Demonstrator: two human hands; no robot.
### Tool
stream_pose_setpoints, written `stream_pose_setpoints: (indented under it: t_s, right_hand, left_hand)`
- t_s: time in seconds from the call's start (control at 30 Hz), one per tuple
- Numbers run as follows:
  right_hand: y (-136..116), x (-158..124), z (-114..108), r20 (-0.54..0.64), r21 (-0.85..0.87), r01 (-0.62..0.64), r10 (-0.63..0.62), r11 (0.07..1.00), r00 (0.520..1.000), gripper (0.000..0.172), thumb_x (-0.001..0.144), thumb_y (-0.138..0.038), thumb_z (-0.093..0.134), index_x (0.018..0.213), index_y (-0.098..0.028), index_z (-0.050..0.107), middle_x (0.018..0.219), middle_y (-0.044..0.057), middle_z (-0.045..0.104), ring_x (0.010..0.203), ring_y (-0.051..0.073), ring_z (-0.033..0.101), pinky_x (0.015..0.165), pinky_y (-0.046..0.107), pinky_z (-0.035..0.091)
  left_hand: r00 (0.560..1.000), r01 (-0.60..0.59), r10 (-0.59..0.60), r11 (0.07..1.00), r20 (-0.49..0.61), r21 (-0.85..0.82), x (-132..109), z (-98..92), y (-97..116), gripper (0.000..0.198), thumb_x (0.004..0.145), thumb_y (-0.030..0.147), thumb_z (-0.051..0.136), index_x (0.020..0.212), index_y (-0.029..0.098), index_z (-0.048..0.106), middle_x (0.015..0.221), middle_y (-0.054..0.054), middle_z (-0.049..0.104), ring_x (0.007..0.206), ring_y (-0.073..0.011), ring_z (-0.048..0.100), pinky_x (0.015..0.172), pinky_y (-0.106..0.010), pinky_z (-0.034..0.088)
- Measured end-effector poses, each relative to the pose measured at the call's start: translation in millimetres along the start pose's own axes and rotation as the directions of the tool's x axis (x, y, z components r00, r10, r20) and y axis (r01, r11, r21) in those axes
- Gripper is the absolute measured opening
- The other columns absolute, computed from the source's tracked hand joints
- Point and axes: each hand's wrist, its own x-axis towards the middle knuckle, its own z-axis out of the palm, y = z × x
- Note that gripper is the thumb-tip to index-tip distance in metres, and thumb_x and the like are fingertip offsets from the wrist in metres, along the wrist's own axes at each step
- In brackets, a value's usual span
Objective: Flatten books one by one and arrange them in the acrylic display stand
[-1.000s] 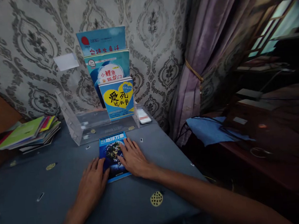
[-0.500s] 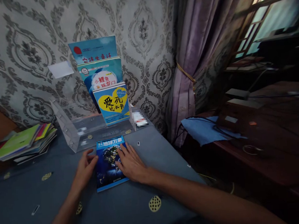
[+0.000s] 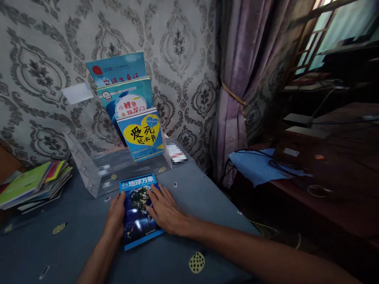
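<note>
Book [image 3: 138,219] partly hidden by hands [image 3: 166,210], left grip unclear

Light is dim overall, with daylight from the window [image 3: 326,26] at upper right, brightest near its top. Glare spots the flat blue book [image 3: 139,223] and clear stand [image 3: 115,166]. The right side falls into shadow, its edge stretched and smeared.

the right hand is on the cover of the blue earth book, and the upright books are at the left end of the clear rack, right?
One slip: the head view shows the upright books at the right end of the clear rack. The right hand is on the cover of the blue earth book, as you say.
</note>
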Motion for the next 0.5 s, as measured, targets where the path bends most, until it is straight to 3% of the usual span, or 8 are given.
stream_pose_setpoints:
  t_s: [0.3,0.4,0.5]
  right_hand:
    - [-3.1,-1.0,-4.5,0.023,0.211,0.033,-0.039,0.977,0.999,0.068,0.105,-0.046,0.036,0.158,-0.004,0.026,0.167,0.021,0.018,0.156,0.033,0.01,0.126,0.052,0.02]
    - [-0.4,2.1,-1.4,-0.003,0.294,-0.035,0.037,0.955,0.999,0.072,0.105,-0.048,0.035,0.159,-0.003,0.021,0.168,0.021,0.012,0.156,0.03,0.01,0.127,0.048,0.02]
    - [6.5,7.4,2.0,-0.034,0.375,-0.105,0.127,0.921,0.991,0.071,0.105,-0.047,0.034,0.16,-0.005,0.02,0.166,0.021,0.021,0.155,0.028,0.019,0.126,0.047,0.025]
  left_hand:
    - [0.998,-0.027,0.034,0.994,0.062,-0.11,-7.8,-2.2,-3.8,0.029,0.097,0.04,0.054,0.097,0.017,0.072,0.086,-0.005,0.076,0.08,-0.0195,0.074,0.081,-0.034,0.06]
    - [0.997,-0.033,0.041,0.991,0.062,-0.13,-8.6,-1.7,-3.4,0.034,0.096,0.048,0.056,0.098,0.018,0.071,0.086,-0.005,0.076,0.08,-0.0207,0.074,0.08,-0.035,0.06]
    - [0.994,-0.071,0.081,0.989,0.069,-0.133,-8.6,-1.6,-2.0,0.042,0.091,0.057,0.06,0.098,0.017,0.071,0.087,-0.006,0.076,0.081,-0.022,0.073,0.08,-0.036,0.059]
